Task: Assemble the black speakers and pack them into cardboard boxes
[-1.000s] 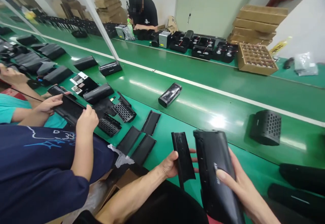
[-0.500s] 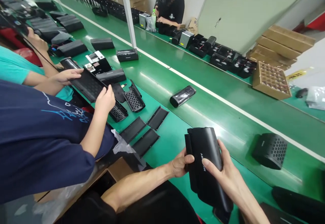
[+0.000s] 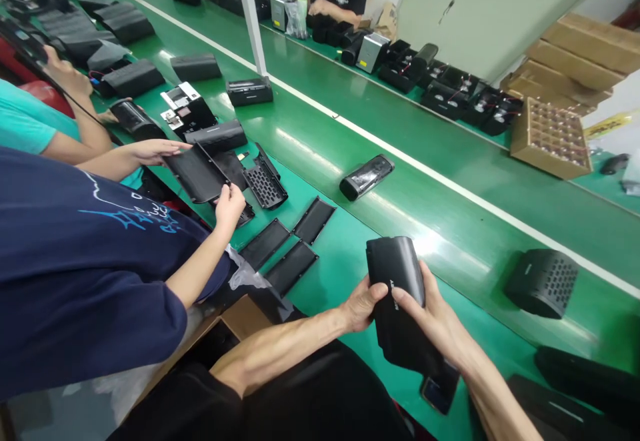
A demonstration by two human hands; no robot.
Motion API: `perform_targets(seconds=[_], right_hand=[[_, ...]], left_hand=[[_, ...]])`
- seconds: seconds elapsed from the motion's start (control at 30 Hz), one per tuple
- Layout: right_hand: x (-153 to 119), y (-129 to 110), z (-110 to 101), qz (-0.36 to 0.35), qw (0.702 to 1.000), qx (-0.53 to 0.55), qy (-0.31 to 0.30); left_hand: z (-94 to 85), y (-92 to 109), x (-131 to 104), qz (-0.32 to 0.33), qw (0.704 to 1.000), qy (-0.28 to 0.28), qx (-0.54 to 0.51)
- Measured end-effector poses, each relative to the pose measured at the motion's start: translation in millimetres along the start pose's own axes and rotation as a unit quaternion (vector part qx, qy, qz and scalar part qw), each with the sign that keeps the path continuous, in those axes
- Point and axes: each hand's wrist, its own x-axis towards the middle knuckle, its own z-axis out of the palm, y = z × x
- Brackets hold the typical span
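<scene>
The fingers of our left hand (image 3: 361, 304) close on the near left edge of a long, rounded black plastic casing (image 3: 400, 321), the thumb across its face beside the pale lettering; the fingers of our right hand (image 3: 434, 307) wrap its right side, that thumb lying close to the other. We hold the casing tilted, above the near edge of the green bench (image 3: 345, 261); a dark glossy object (image 3: 439, 391) shows just past its lower end.

What has changed is at our left fingers: a second ago they held a narrow black panel apart from the casing; now both hands grip what looks like one body, so we judge that the panel lies against its left side; we cannot tell whether it is fastened, as the hand and the dark surfaces hide the join.

Farther out, three flat black panels (image 3: 291, 267) lie near one another on the bench, to the left of our hands; black perforated shells (image 3: 267, 184) lie beyond them; a glossy black casing (image 3: 367, 177) rests on the green surface ahead, and a dark casing with a perforated end (image 3: 543, 284) sits to the right. At our left, a person in a navy shirt (image 3: 100, 254) holds a curved black panel (image 3: 197, 174).
</scene>
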Motion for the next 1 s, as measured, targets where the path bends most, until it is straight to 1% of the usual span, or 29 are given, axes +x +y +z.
perform_targets(seconds=[0.07,0.1,0.13,0.2,0.3,0.37,0.4,0.43,0.47,0.53,0.57,0.6,0.63,0.7,0.73,0.77,0.8,0.87,1.0], right_hand=[[-6.0,13.4,2.4,-0.040,0.998,0.049,0.011],[-13.7,21.3,7.3,-0.055,0.995,0.080,0.026],[-23.8,29.4,15.3,-0.065,0.991,0.110,0.051],[-46.7,43.3,39.2,-0.067,0.979,0.152,0.122],[-69.7,52.7,79.1,-0.054,0.953,0.173,0.244],[-72.0,54.3,93.1,-0.041,0.933,0.185,0.306],[-71.0,56.4,94.1,-0.033,0.926,0.191,0.324],[-70.1,60.7,91.3,-0.025,0.923,0.196,0.329],[-70.4,67.8,85.5,-0.018,0.926,0.202,0.319],[-77.3,89.1,70.5,-0.001,0.936,0.216,0.279],[-83.6,101.8,63.7,0.006,0.942,0.224,0.248],[-91.0,114.5,58.7,0.011,0.949,0.234,0.212],[-98.6,126.0,55.9,0.015,0.953,0.245,0.176],[-111.5,142.9,57.0,0.024,0.956,0.268,0.115],[-116.1,147.8,60.4,0.030,0.956,0.275,0.096],[-119.3,150.3,65.0,0.035,0.956,0.278,0.084],[-121.6,150.9,70.4,0.037,0.957,0.278,0.079],[-124.4,147.3,81.5,0.035,0.958,0.270,0.085],[-127.3,134.4,96.0,0.039,0.956,0.250,0.149]], left_hand=[[0.6,6.7,1.0,-0.006,0.996,-0.029,-0.078],[0.8,10.3,1.5,-0.011,0.993,-0.037,-0.116],[1.1,13.4,1.8,-0.015,0.989,-0.032,-0.147],[3.1,15.8,2.5,-0.020,0.983,0.003,-0.185],[10.5,7.1,3.9,-0.025,0.975,0.062,-0.213],[14.4,-2.4,4.4,-0.032,0.971,0.089,-0.221],[14.0,-5.7,4.2,-0.045,0.970,0.093,-0.219],[11.1,-7.0,3.8,-0.063,0.971,0.089,-0.212],[5.3,-5.6,3.4,-0.083,0.973,0.079,-0.199],[-14.0,5.3,3.9,-0.111,0.980,0.045,-0.157],[-26.2,13.5,5.2,-0.107,0.986,0.026,-0.126],[-38.9,22.3,6.9,-0.098,0.991,0.000,-0.088],[-51.1,30.4,8.7,-0.099,0.993,-0.043,-0.043],[-70.9,41.4,10.0,-0.128,0.982,-0.137,0.037],[-77.9,43.3,8.7,-0.143,0.973,-0.169,0.066],[-82.9,43.0,5.9,-0.153,0.967,-0.184,0.086],[-86.1,41.0,1.8,-0.156,0.965,-0.184,0.098],[-88.5,34.5,-8.5,-0.154,0.968,-0.165,0.108],[-85.4,26.5,-23.4,-0.148,0.974,-0.135,0.111]])
